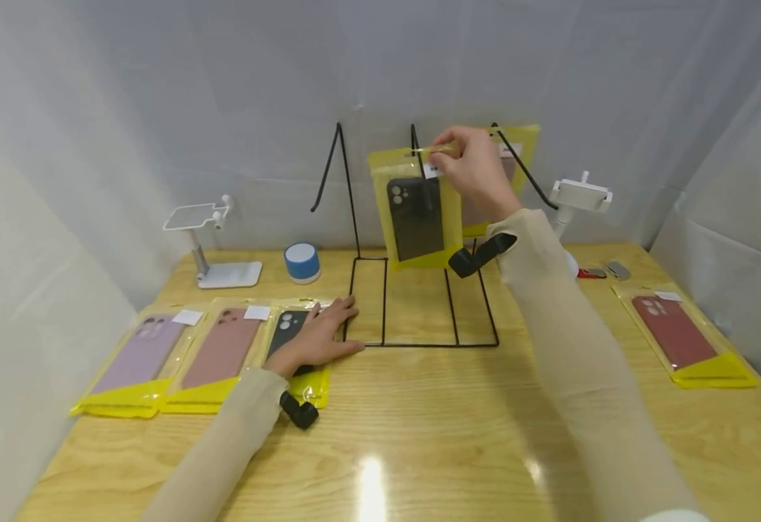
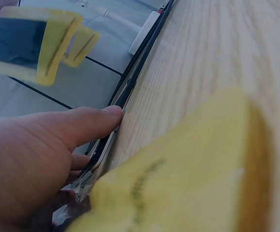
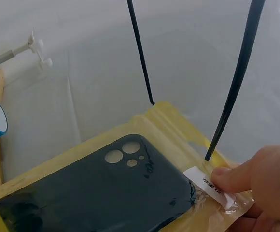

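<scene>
My right hand (image 1: 475,167) pinches the top corner of a yellow-edged packaged black phone case (image 1: 413,221) at the middle prong of a black wire display rack (image 1: 419,345). In the right wrist view the prong's tip (image 3: 208,157) meets the bag's top edge beside my thumb, over a white label (image 3: 208,187); whether it passes through the hole I cannot tell. My left hand (image 1: 318,335) lies with fingers spread across another packaged dark phone case (image 1: 283,330), its fingertips touching the rack's left base wire. Another yellow package (image 1: 524,148) hangs on the right prong, partly hidden.
Packaged lilac (image 1: 142,351) and pink (image 1: 220,348) cases lie at left, a red one (image 1: 674,330) at right. Behind stand a white folding stand (image 1: 230,274), a blue-and-white cylinder (image 1: 302,263) and another white stand (image 1: 579,196). Small metal items (image 1: 617,270) lie at the back right.
</scene>
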Tool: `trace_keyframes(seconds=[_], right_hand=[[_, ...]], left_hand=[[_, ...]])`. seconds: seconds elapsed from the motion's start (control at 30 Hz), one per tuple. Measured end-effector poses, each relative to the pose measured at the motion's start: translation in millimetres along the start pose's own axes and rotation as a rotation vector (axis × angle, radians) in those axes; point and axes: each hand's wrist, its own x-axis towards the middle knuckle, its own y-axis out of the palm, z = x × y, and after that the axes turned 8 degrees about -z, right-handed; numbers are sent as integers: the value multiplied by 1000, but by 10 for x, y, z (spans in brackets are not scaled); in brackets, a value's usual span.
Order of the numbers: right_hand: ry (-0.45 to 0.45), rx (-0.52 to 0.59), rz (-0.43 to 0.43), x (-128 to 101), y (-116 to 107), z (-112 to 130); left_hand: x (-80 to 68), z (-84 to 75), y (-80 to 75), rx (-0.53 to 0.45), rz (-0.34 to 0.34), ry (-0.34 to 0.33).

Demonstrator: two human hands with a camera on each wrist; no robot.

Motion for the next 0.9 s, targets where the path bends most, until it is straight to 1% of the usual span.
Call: trace_keyframes(seconds=[0.17,0.3,0.4,0.5,0.57,0.77,0.9], right_hand=[[20,-4,6,173,31,-71],[53,7,15,281,44,-93],[85,30,22,337,46,-101],[98,55,27,362,40,-118],[79,70,26,371,43,-138],[-13,89,22,366,52,-206],[-34,89,12,348,50,-200]], left_hand=[[-3,-14,25,-2,5,1],[-1,-16,39,4,0,3],[3,-24,41,0,3,3],[10,-37,43,-6,9,2],[12,-38,44,-3,9,1],[18,-30,45,8,9,2],[18,-26,44,7,15,3]])
